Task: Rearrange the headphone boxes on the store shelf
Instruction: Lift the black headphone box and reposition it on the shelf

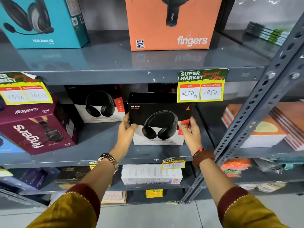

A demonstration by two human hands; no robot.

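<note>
Mustard-yellow sleeves (72,209) with maroon cuffs and pale stitched trim; metal-link watch (109,160) on left wrist; brown beaded bracelet (203,157), red thread, silver finger ring (184,128) on right.

1. We cannot read the handwritten prices on the left price tag (24,92); its left side runs off the frame.
2. The teal headset box (41,22) and orange Fingers box (172,23) are cut by the top edge.
3. Our left hand (127,127) and right hand (190,130) hide the side edges of the black Rockerz box (158,122).
4. The small yellow tag (173,163) on the lower shelf is too small to read.
5. The stacked books (269,129) at right are blurred.
</note>
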